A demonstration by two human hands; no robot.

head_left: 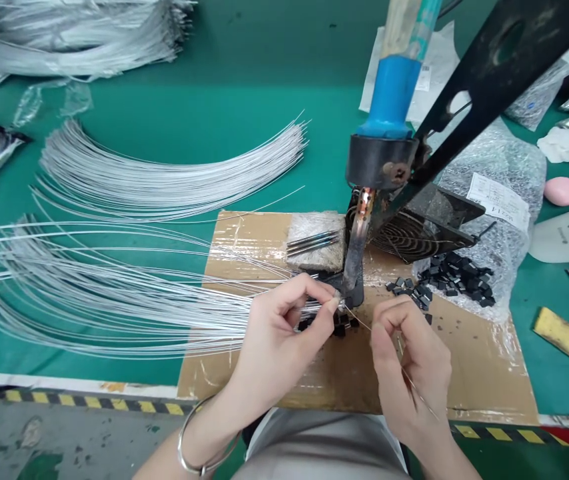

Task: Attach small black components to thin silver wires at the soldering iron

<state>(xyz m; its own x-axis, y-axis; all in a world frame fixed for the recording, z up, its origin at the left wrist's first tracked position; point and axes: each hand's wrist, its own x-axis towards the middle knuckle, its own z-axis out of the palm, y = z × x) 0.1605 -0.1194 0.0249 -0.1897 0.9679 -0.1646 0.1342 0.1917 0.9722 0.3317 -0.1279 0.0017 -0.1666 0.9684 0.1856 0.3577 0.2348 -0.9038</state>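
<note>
Black bracket (504,77)'s nearest in my head view, clamping the soldering iron (389,93) tip-down. Left hand (284,333) is pinched narrow by the tip, can't tell exactly on what; right hand (412,367) grips a thin wire (359,318) running to that pinch. White wires (164,307) fan out left. IMO: steady pinch, feed sparingly, skin off the metal, probably hot.

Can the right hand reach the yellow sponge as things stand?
Probably yes: only flat cardboard and green tabletop seem to lie between the right hand and the yellow sponge, though the hand holds a thin wire.
</note>
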